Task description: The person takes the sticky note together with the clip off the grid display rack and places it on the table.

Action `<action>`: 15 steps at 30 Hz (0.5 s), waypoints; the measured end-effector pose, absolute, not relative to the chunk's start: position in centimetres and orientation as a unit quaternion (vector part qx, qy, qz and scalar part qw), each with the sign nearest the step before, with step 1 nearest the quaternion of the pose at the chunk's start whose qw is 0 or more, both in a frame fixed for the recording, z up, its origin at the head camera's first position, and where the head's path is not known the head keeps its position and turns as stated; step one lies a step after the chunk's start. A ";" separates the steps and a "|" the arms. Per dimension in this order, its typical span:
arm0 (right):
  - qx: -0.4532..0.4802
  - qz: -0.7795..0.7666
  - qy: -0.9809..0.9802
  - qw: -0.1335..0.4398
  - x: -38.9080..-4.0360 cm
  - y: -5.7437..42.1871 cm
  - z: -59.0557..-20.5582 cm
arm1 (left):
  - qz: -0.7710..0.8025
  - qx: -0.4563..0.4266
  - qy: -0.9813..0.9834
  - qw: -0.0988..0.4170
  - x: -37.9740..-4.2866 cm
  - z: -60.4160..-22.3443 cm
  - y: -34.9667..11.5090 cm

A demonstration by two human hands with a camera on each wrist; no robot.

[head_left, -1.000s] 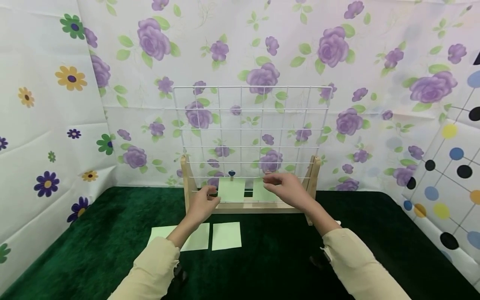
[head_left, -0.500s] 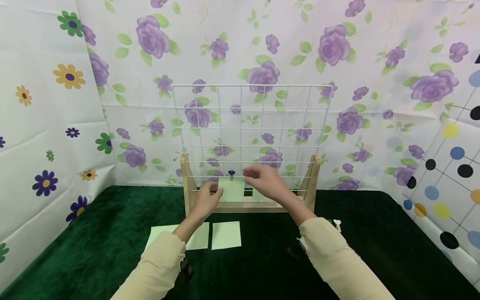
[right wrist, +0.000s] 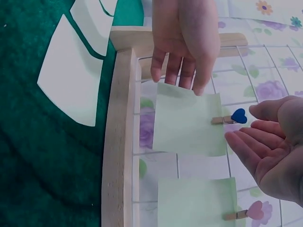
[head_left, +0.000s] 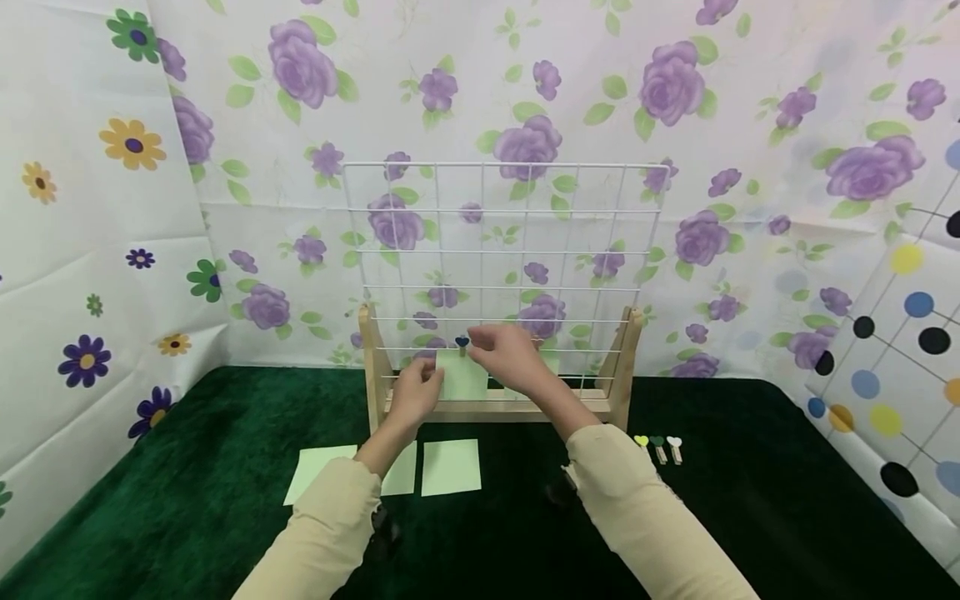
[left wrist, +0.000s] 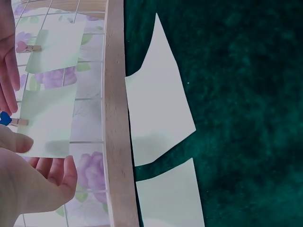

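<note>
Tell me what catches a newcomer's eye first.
Probably the white wire grid in its pale wooden stand, before the purple-flowered white backdrop. Next, the blue-heart wooden clip on a square pale-green paper, near the right hand. Yellow, green and white heart-topped clips lie on dark green cloth at right.

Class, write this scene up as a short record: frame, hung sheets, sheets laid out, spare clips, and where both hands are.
Frame: white wire grid in a wooden stand
Hung: blue-clipped sheet under a blue heart clip; pink-clipped sheet under a pink heart clip
Laid out: three pale sheets on dark green cloth
Spare clips: yellow heart, dark green heart, white heart
Left hand: at the blue-clipped sheet's side edge; grip unclear
Right hand: beside the blue heart clip, holding nothing
</note>
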State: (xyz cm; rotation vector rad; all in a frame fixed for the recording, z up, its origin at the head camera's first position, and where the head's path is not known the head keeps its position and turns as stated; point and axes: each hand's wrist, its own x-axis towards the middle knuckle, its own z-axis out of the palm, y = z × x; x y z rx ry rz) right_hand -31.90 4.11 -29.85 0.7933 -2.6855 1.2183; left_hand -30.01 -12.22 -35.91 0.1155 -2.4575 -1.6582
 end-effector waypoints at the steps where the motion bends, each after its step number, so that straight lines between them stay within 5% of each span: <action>1: 0.261 0.392 -0.881 0.049 -31.9 3.9 -29.8 | -0.557 0.040 -0.825 0.088 -30.1 -35.9 -12.3; 15: 0.237 0.333 -0.911 0.053 -33.2 2.3 -29.7 | -0.554 0.045 -0.827 0.086 -30.4 -35.7 -12.3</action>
